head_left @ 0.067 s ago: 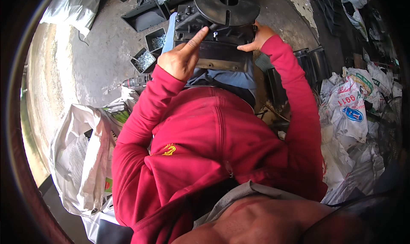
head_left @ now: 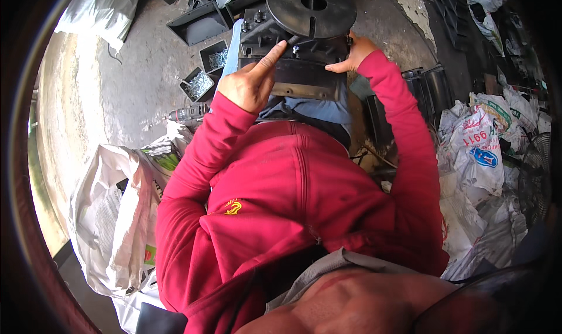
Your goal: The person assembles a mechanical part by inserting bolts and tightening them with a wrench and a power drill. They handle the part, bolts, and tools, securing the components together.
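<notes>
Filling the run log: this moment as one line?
left hand: index finger extended at black assembly | right hand: at its right side | left: drill, hardware bins

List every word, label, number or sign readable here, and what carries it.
White plastic bag, right: red lettering and digits, blue emblem; partly legible, not transcribed.
Red zip-front fabric jacket: yellow emblem, its lettering too small to read.
White crumpled sack, left: grey print, too blurred.

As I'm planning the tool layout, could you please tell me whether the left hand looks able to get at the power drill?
Probably yes: the power drill shows beside the left sleeve, its front end uncovered, though the sleeve seems to hide its rear. The left hand would have to leave the black assembly.
</notes>
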### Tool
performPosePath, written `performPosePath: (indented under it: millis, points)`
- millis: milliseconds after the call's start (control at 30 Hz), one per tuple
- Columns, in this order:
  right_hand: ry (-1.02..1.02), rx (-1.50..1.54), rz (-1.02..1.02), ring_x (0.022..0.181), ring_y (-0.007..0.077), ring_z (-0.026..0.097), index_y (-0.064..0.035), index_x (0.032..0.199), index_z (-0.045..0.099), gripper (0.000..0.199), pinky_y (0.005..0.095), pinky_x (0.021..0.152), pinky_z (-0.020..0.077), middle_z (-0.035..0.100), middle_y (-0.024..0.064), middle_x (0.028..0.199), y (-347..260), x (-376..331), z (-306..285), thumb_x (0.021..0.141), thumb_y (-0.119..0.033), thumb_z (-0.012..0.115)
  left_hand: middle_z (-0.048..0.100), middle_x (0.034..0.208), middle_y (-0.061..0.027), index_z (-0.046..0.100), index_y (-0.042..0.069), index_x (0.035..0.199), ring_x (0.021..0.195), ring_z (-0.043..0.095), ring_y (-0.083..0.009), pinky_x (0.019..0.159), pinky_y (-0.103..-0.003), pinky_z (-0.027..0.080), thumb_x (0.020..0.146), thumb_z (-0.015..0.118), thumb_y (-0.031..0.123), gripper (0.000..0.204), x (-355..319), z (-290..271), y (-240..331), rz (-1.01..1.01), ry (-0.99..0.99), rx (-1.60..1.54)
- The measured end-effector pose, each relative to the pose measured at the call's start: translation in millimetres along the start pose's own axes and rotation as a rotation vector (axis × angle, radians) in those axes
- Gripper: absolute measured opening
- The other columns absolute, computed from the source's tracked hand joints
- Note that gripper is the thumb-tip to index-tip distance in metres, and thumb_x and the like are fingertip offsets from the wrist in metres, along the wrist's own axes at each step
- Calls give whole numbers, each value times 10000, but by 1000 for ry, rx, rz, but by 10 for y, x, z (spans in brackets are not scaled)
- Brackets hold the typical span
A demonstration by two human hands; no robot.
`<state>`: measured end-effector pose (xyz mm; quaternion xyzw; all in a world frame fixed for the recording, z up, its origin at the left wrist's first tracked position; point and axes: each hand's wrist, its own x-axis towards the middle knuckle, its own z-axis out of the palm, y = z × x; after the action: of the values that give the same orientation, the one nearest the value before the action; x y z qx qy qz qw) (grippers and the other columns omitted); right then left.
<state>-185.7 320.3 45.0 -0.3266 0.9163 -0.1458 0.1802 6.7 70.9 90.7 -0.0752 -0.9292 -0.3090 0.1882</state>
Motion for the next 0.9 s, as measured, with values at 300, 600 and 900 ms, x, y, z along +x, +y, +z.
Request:
performPosePath:
  millis: [300,600,900]
  points:
    - [57,-11,150,939,382,644,-32,1382,291,1133,399,834,513,659,214,1014,-307,-203,27,554,-633,779,529,535,-114,455,213,1408,416,539,-230,451,-380,421,889,561,73,549,-177,321,-91,-78,-53,106]
    - [-5,90,140,959,403,631,-75,1385,273,1098,418,850,501,654,219,1011,-374,-207,-47,572,-609,783,528,535,-101,487,194,1383,403,525,-237,424,-377,401,896,580,126,501,-182,396,-216,-89,12,134]
    - [-73,90,158,936,392,639,-9,1457,153,1243,387,849,513,661,237,1006,-327,-214,-81,575,-638,764,526,569,-107,538,211,1349,415,489,-240,447,-338,413,848,591,21,539,-69,224,-39,94,223,-193]
